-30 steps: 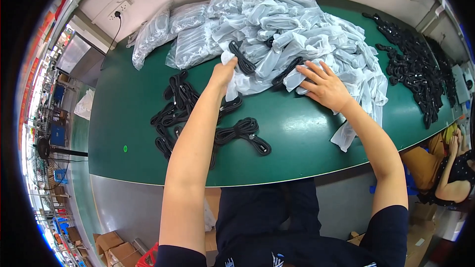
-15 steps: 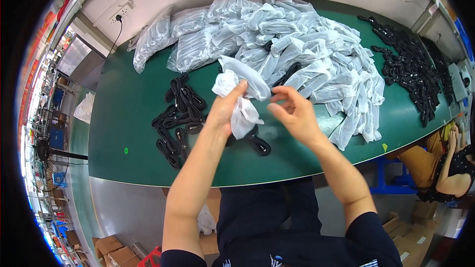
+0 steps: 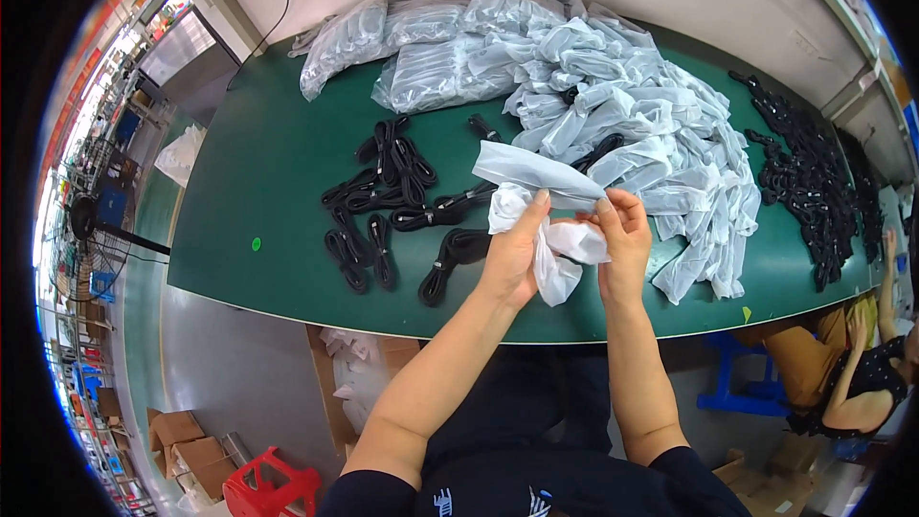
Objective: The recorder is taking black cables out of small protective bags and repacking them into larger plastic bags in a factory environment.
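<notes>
Over the front part of the green table, my left hand (image 3: 517, 247) is closed on white plastic bags (image 3: 557, 273), crumpled in its grip. One flat frosted bag (image 3: 538, 175) stretches out above the thumb toward the right. My right hand (image 3: 624, 239) pinches the end of that bag between thumb and fingers. Left of my hands lie several coiled black cables (image 3: 392, 177), each tied in a bundle. Another coil (image 3: 452, 263) rests just beside my left wrist. Behind my right hand spreads a large heap of white bags (image 3: 661, 144), with a black coil (image 3: 598, 151) showing at its near edge.
Large clear packs (image 3: 436, 72) of filled bags line the back of the table (image 3: 258, 153). A pile of black cables (image 3: 809, 191) covers its right end. A person (image 3: 847, 364) sits at the right. A red stool (image 3: 273, 486) and cardboard boxes (image 3: 191, 445) stand on the floor.
My right hand has closed on the end of the frosted bag. Both hands now appear farther right, and the view has shifted, with the table's things displaced in the picture.
</notes>
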Motion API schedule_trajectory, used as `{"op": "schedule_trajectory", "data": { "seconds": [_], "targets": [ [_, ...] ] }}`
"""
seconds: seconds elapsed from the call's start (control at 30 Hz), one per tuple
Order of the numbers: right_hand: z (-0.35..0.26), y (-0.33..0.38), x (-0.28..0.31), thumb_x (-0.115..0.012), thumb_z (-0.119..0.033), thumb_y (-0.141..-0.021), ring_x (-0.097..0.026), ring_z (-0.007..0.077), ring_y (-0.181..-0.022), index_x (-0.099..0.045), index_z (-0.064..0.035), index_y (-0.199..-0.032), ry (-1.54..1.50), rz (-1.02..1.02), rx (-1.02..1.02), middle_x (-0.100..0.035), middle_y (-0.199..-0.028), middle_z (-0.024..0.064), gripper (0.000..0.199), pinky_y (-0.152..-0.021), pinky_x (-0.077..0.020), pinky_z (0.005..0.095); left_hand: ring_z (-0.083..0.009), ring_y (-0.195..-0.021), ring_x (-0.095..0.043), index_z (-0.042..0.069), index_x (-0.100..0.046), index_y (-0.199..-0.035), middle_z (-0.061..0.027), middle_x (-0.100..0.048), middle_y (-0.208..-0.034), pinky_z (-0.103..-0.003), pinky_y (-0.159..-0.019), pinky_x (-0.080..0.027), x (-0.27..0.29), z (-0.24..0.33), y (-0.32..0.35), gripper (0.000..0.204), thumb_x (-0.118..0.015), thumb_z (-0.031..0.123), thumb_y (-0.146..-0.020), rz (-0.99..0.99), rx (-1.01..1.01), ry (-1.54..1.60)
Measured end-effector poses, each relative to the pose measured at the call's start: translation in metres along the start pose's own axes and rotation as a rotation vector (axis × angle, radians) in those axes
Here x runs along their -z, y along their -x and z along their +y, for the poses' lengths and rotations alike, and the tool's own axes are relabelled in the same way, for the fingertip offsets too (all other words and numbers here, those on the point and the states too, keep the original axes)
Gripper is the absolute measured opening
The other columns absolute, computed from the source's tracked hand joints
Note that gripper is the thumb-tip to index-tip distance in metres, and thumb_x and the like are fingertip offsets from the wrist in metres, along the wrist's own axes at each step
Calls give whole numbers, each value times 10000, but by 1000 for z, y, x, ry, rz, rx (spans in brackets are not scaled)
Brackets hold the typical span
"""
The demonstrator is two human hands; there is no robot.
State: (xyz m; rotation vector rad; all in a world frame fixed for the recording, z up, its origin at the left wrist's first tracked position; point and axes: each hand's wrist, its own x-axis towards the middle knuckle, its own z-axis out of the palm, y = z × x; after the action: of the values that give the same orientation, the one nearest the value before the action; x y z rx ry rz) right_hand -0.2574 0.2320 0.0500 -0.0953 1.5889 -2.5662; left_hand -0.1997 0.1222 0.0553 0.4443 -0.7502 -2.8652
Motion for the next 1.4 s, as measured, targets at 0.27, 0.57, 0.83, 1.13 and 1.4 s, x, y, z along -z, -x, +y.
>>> {"op": "schedule_trajectory", "data": {
  "seconds": [0.27,0.57,0.83,1.13,1.4],
  "targets": [
    [0,-7,17,-520,-217,-968,-397,52,-541,-478,-51,-675,611,-217,187,-445,-577,-29,340,-492,-326,229,-206,-897,-642,48,-500,-1199,-87,-597,-1079,-366,-749,-551,23,-12,8,342,-543,284,-955,49,77,94],
    [-55,-30,-5,-591,-97,-871,-551,227,-667,-553,9,-754,951,-474,592,-570,-736,109,162,-604,-427,334,-219,-1096,-551,2,-449,-1309,-121,-533,-1229,-312,-944,-425,17,-3,30,433,-584,93,-908,-79,-725,-1172],
    [-29,-77,-36,-601,-97,-856,-615,258,-836,-653,-23,-875,992,-607,567,-648,-873,89,92,-746,-481,324,-151,-980,-570,-32,-613,-1137,-90,-634,-1062,-295,-893,-424,39,-3,-15,309,-486,201,-978,80,-409,-563],
    [28,-131,-30,-600,-109,-813,-605,281,-786,-612,-35,-832,1058,-486,855,-597,-825,125,78,-682,-481,395,-190,-874,-601,-4,-597,-935,-107,-629,-923,-324,-825,-463,46,5,3,242,-521,226,-949,92,-351,-510],
    [-32,-72,-30,-583,-84,-892,-554,67,-775,-604,12,-884,370,-594,150,-633,-835,25,99,-682,-465,245,-183,-1263,-391,6,-255,-1447,-149,-356,-1430,-295,-994,-350,14,-10,-17,560,-481,137,-952,11,-556,-984]
  ]
}}
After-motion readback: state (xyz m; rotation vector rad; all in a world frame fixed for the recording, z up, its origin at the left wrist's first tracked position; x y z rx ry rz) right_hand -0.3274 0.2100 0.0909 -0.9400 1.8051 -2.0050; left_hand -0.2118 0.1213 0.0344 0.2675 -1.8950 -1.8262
